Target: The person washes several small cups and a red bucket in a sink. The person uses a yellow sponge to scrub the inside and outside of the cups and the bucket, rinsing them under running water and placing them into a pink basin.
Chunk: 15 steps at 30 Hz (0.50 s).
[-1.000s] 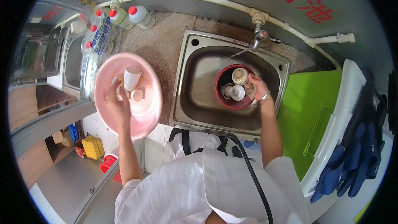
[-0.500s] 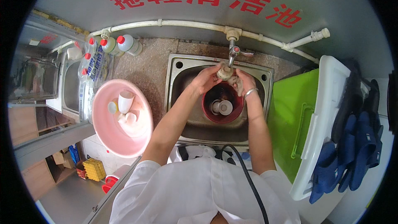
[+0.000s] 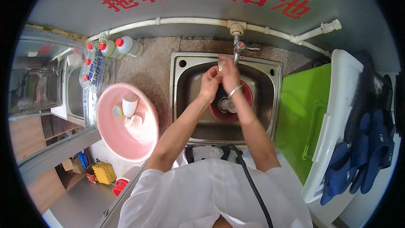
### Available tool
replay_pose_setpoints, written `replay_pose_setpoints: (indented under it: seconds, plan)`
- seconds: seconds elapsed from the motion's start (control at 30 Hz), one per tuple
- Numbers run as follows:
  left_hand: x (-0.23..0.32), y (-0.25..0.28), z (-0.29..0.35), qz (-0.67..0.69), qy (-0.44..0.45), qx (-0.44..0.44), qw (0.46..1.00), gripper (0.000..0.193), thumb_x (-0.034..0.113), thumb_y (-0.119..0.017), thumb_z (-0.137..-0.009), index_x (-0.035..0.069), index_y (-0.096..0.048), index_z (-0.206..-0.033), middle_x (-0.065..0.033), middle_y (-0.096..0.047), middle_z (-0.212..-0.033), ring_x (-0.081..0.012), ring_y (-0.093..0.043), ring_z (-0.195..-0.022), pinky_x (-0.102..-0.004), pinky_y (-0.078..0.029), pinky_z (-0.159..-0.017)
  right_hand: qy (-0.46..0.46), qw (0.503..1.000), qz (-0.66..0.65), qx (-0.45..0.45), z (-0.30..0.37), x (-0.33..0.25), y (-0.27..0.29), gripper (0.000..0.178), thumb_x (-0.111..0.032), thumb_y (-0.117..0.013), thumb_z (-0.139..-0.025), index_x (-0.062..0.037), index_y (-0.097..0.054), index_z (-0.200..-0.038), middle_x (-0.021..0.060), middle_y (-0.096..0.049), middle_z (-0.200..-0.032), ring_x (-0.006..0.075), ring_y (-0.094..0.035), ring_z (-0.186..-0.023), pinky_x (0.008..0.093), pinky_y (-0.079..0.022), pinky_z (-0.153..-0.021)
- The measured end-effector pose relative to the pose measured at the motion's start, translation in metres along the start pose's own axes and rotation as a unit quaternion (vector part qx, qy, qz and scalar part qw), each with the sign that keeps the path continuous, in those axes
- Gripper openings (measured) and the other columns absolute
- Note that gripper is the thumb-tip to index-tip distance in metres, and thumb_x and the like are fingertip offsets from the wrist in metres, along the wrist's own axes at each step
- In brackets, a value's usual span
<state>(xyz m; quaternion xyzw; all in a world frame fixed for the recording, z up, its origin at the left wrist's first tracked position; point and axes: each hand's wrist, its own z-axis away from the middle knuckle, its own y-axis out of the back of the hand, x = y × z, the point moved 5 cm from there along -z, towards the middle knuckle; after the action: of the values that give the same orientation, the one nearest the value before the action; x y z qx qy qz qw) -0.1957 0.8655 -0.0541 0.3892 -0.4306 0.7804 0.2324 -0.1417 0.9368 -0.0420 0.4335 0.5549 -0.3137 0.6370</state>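
Above the steel sink (image 3: 202, 131), my two hands meet just in front of the tap (image 3: 238, 47). My left hand (image 3: 210, 83) is closed, its fingertips at a small pale thing (image 3: 221, 65) that shows only in part. Crossing close over it is my right hand (image 3: 229, 74), curled, slightly blurred and wearing a bracelet at the wrist; what it holds is hidden. Beneath them, a dark red basin (image 3: 249, 97) stands in the sink, partly covered by my right wrist. Inside it lie pale cups (image 3: 230, 106).
To the left stands a pink basin (image 3: 105, 133) with several white cups (image 3: 130, 104). Bottles (image 3: 130, 46) with red caps line the back left counter. At the right are a green bin (image 3: 301, 114), a white rack (image 3: 337, 101) and blue slippers (image 3: 373, 141).
My right hand has moved left and across toward my left hand. The round pale thing and the greyish cloth seen between my hands are now mostly hidden. The view has shifted slightly.
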Motion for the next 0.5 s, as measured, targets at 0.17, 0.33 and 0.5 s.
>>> replay_pose_setpoints:
  seconds: [0.17, 0.33, 0.5]
  plan:
    - [0.001, -0.006, 0.012, -0.070, 0.016, -0.080, 0.994, 0.017, 0.009, -0.050, -0.090, 0.000, -0.056, -0.103, -0.0030, -0.060, -0.094, -0.0091, -0.055, -0.087, -0.0234, -0.043, -0.082, -0.217, 0.956, -0.149, -0.129, -0.016, 0.037, 0.017, 0.026, -0.021, -0.041, -0.091, -0.0024, -0.058, -0.100, 0.0172, -0.058, -0.103, 0.0274, -0.055, -0.099, 0.0364, -0.043, -0.085]
    - [0.002, 0.005, 0.005, 0.005, 0.037, -0.011, 0.999, 0.021, 0.008, -0.047, -0.091, -0.001, -0.054, -0.109, -0.0062, -0.059, -0.103, -0.0109, -0.055, -0.092, -0.0235, -0.043, -0.085, 0.107, 0.972, 0.206, 0.041, 0.023, -0.022, -0.004, 0.031, -0.019, -0.042, -0.090, -0.0049, -0.055, -0.114, 0.0203, -0.049, -0.118, 0.0305, -0.046, -0.113, 0.0394, -0.036, -0.094]
    - [0.009, -0.006, 0.011, 0.079, 0.053, -0.065, 0.993, 0.018, 0.013, -0.049, -0.091, 0.002, -0.056, -0.104, -0.0046, -0.060, -0.100, -0.0127, -0.055, -0.092, -0.0275, -0.044, -0.085, -0.326, 0.914, -0.217, -0.108, -0.013, 0.033, 0.008, 0.038, -0.031, -0.038, -0.093, -0.0038, -0.064, -0.095, 0.0080, -0.065, -0.084, 0.0169, -0.062, -0.077, 0.0276, -0.048, -0.066]
